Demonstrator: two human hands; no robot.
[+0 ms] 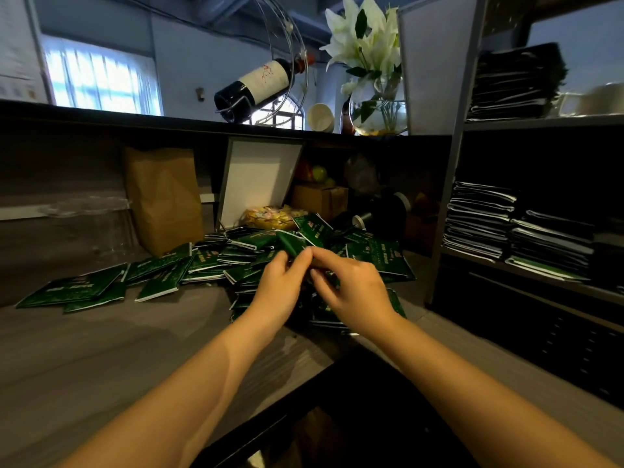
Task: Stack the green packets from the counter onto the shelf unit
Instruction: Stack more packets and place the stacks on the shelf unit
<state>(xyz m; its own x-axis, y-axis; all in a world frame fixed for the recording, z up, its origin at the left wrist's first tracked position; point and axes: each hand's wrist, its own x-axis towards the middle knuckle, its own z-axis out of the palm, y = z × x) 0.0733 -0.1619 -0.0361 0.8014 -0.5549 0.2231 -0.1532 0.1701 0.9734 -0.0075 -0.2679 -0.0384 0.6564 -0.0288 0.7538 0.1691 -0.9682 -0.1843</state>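
Observation:
Several green packets [158,275] lie scattered in a loose heap across the grey counter [101,349], thickest at the middle. Both my hands meet over the heap. My left hand [280,285] pinches a green packet [292,243] that sticks up from its fingertips. My right hand [351,285] has its fingers curled on the same bunch of packets, which it partly hides. On the right stands the shelf unit [452,184], with stacks of green packets [479,221] on its middle shelf and another stack [516,86] on the shelf above.
A brown paper bag [165,197] and a tilted white board [256,177] stand behind the heap. A cardboard box [320,199] and a yellow bag sit at the back. A wine bottle [260,82] in a wire holder and a vase of lilies [374,62] are on the ledge above.

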